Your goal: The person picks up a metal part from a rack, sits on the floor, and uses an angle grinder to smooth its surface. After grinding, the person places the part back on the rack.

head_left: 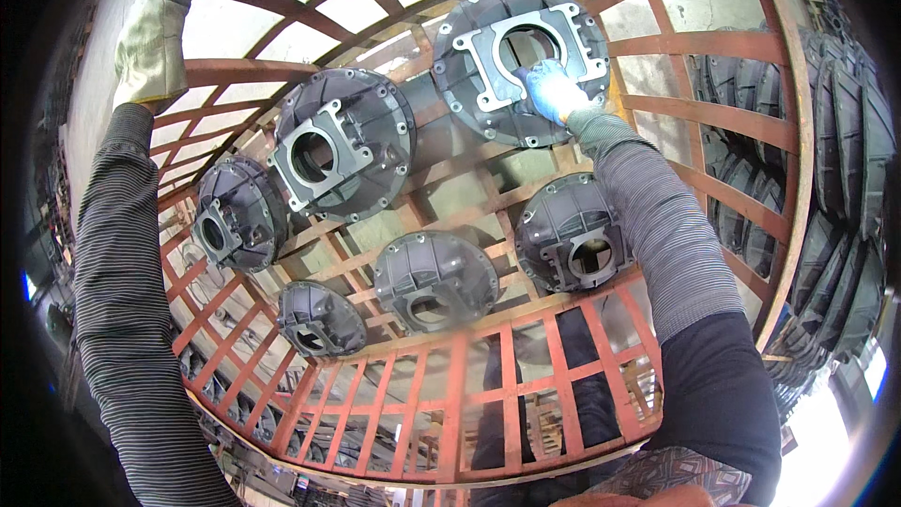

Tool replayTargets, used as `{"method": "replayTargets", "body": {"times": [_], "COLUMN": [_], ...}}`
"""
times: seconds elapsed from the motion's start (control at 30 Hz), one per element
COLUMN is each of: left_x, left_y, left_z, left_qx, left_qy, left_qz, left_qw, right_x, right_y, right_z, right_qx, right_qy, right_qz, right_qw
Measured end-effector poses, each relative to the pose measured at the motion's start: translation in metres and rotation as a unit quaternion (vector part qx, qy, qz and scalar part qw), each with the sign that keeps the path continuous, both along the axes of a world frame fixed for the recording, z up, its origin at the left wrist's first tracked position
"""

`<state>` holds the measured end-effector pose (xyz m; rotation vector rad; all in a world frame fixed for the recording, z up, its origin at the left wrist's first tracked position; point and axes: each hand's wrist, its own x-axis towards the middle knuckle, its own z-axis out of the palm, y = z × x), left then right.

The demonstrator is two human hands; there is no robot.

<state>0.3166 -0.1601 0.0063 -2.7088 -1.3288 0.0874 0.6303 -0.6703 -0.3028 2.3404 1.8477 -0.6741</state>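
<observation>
My right hand (556, 92), in a blue-and-white glove, touches a large round grey metal casting (466, 84) at the crate's far right. The hand lies at the lower right of its central opening; bright glare washes out the fingers. A beige work glove covers my left hand (153, 42), up at the crate's far left corner. Its fingers bend over the rim there and are partly hidden. Left of the touched casting sits a similar one (371, 117) with a square flange round its hole.
The red slatted metal crate (460, 404) surrounds the castings on all sides. Several more stand inside, among them one at the left (251, 207), one in the near middle (436, 268) and one under my right forearm (563, 225). Dark ribbed parts (835, 131) are stacked outside at the right.
</observation>
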Motion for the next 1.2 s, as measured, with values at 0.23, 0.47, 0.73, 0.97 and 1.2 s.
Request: {"method": "replayTargets", "body": {"times": [0.23, 0.47, 0.73, 0.97, 1.2], "left_x": [0.005, 0.014, 0.045, 0.085, -0.014], "left_y": [-0.004, -0.016, -0.043, -0.167, -0.488], "left_z": [-0.002, -0.004, 0.019, 0.058, 0.070], "left_qx": [-0.001, -0.010, 0.010, 0.179, -0.166], "left_qy": [0.003, 0.000, 0.006, 0.010, -0.088], "left_qz": [0.002, 0.005, -0.002, 0.000, -0.075], "left_qw": [1.000, 1.000, 1.000, 0.984, 0.979], "right_x": [-0.005, -0.028, 0.035, 0.038, 0.032], "right_y": [0.001, -0.048, -0.276, -0.304, -0.293], "right_z": [0.015, 0.184, 0.363, 0.324, 0.334], "right_qx": [0.032, 0.337, 0.193, 0.204, 0.134], "right_qy": [-0.015, -0.005, -0.139, -0.247, -0.233], "right_qz": [0.004, -0.114, -0.379, -0.304, -0.365], "right_qw": [0.999, 0.935, 0.894, 0.897, 0.891]}}
